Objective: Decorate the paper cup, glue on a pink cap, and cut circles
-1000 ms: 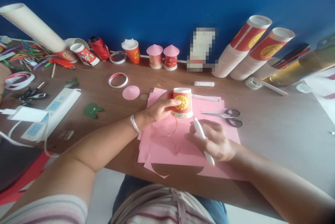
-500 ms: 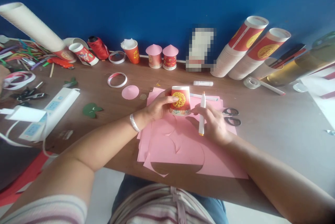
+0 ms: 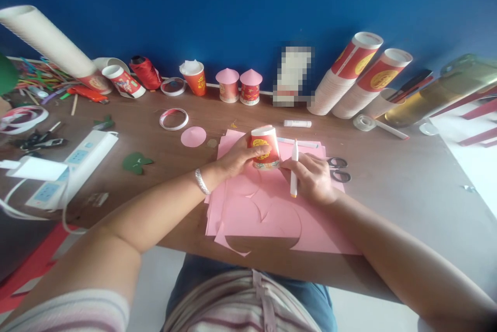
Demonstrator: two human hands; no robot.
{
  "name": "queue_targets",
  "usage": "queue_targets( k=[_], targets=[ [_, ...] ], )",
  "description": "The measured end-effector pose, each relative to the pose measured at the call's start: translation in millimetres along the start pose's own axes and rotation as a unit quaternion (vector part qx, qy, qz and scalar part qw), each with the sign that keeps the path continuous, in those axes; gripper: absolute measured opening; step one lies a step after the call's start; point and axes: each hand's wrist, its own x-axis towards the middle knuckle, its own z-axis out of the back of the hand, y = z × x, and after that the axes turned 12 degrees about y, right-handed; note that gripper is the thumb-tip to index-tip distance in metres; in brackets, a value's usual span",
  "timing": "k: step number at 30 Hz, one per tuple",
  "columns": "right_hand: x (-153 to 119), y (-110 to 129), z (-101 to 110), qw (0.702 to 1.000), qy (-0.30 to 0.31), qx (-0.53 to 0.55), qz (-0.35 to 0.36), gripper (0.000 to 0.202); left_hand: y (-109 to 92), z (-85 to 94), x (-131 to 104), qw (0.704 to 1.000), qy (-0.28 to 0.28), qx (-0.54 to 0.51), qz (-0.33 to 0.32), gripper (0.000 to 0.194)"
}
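Note:
My left hand (image 3: 240,156) is closed around a red and white paper cup (image 3: 265,146) with a yellow round emblem, its thumb across the front. A decorated band runs around the cup's lower end. In my right hand (image 3: 312,176) is a white marker pen (image 3: 294,169) with an orange end, held upright between thumb and fingers. The right fingertips reach to the cup's lower right edge; whether they touch it I cannot tell. Beneath both hands lie pink paper sheets (image 3: 322,233) with curved cuts. Scissors (image 3: 338,169) rest at their right edge.
Two small cups with pink cone tops (image 3: 250,86) stand by the wall. Stacked paper cups (image 3: 344,81) lean at the right, near a tape roll (image 3: 364,122). A pink cone (image 3: 193,136), a green paper piece (image 3: 136,163) and a power strip (image 3: 73,169) lie on the left.
The cup has tilted slightly and my left thumb has slid further across it. My right hand has shifted a little with the marker. The camera view has moved slightly.

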Motion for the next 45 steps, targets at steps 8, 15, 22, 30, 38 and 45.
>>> queue_targets(
  k=[8,15,22,30,38,45],
  targets=[
    [-1,-3,-2,0.998,0.027,0.038,0.033,0.012,-2,1.2,2,1.0,-0.027,-0.008,0.007,0.064],
    [0,-7,-8,0.994,-0.019,0.067,-0.086,0.016,-5,3.4,2,0.998,-0.017,-0.063,0.005,0.041],
    [0,-9,-11,0.986,0.022,0.092,-0.136,0.019,-5,4.5,3,0.998,0.018,-0.054,-0.008,0.036],
    [1,-9,-14,0.985,0.05,0.093,-0.136,0.025,-6,1.8,4,0.998,0.03,-0.044,-0.022,0.046],
    [-2,-8,-13,0.983,0.076,0.091,-0.138,0.03,-5,3.5,3,0.997,0.058,-0.036,-0.029,0.048],
    [-1,-13,-20,0.98,0.046,0.099,-0.169,0.026,-3,7.0,3,0.998,0.056,-0.022,-0.028,0.045]
  ],
)
